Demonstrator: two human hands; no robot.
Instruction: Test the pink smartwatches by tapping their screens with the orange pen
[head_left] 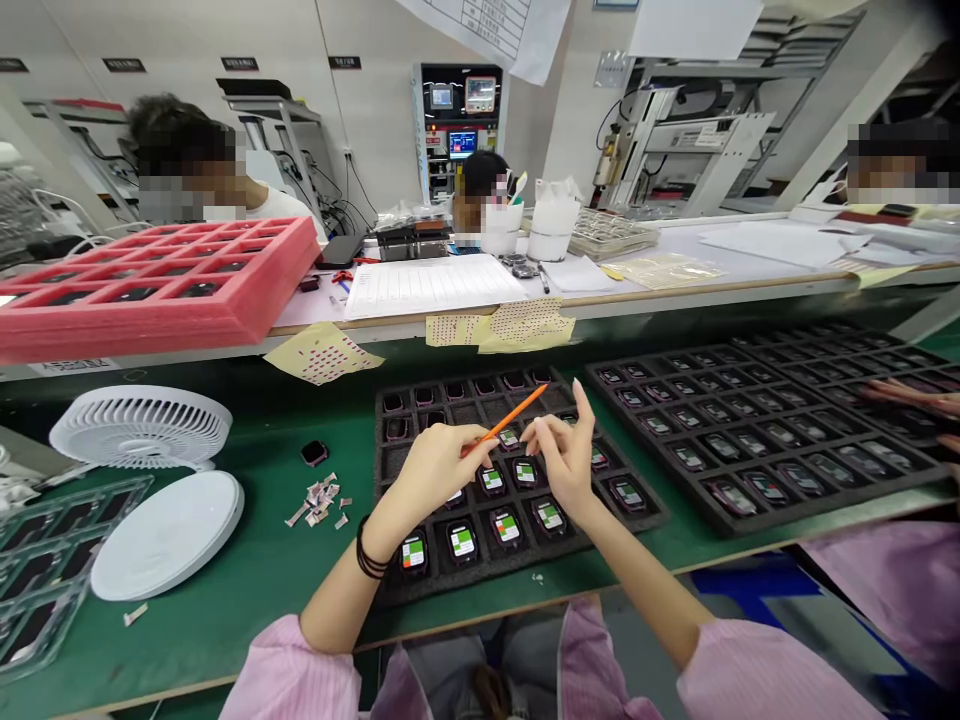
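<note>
My left hand point(442, 465) is closed around a thin orange stick point(517, 412), which points up and to the right. My right hand point(566, 460) hovers close by, its fingertips curled together and one finger raised; whatever they may pinch is too small to make out. Below both hands lies a black foam tray point(442, 580) of smartwatches in square slots. Several have lit screens with green, white and orange blocks, such as one smartwatch point(506, 527) in the front row. Smartwatches in the back rows have dark screens. My hands and forearms hide part of the tray.
Left on the green bench are a white fan point(142, 425), a loose smartwatch point(315, 453), small paper strips point(319, 500) and a clear tray point(45, 640). A co-worker's hand point(911, 395) is over more foam trays point(712, 510) at right. A pink foam tray point(277, 285) rests on the shelf.
</note>
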